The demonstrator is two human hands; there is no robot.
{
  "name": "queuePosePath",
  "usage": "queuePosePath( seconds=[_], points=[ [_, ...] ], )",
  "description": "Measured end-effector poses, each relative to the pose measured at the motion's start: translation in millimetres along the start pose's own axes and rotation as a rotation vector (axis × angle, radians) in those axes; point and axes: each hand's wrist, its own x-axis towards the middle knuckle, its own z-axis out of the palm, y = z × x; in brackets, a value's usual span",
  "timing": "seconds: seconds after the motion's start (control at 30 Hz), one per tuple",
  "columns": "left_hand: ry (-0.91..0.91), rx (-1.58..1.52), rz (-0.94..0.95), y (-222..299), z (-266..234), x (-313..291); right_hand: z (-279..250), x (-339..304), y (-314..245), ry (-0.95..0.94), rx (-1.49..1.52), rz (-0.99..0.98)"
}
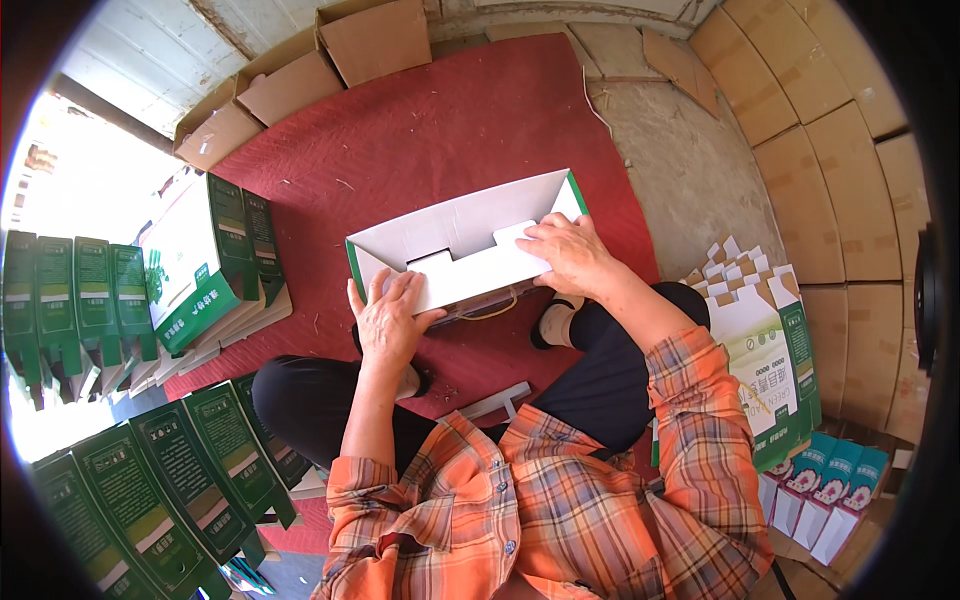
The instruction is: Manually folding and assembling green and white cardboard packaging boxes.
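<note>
Grasping the open white-and-green box [478, 280] straight ahead over the red mat [450, 115], with its long axis running left to right, right end slightly farther out, and with the left hand [390, 318] at its near left corner and right hand [575, 258] toward its right end, seemingly lightly.

Red mat [440, 110]: we can pass beyond the open box [472, 282].
Green cartons [90, 285]: left of that box, they block us.
</note>
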Motion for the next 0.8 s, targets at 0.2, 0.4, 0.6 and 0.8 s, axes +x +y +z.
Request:
queuePosePath(
  seconds=[0.2, 0.4, 0.6, 0.8],
  points=[
    [0.047, -0.024, 0.001, 4.9, -2.0, -6.2, -13.6, 0.7, -2.0, -0.127, 0.062, 0.062],
    [0.033, -0.014, 0.011, 5.2, -1.1, -6.9, -10.9, 2.5, -0.1, -0.204, 0.034, 0.045],
    [0.042, -0.052, -0.014, 4.9, -8.5, -8.8, -10.0, -1.3, 7.0, 0.016, 0.022, -0.047],
    [0.447, -0.790, -0.341, -43.2, 4.3, 2.6, -16.7, 18.1, 75.5, 0.668, 0.817, 0.487]
  ],
)
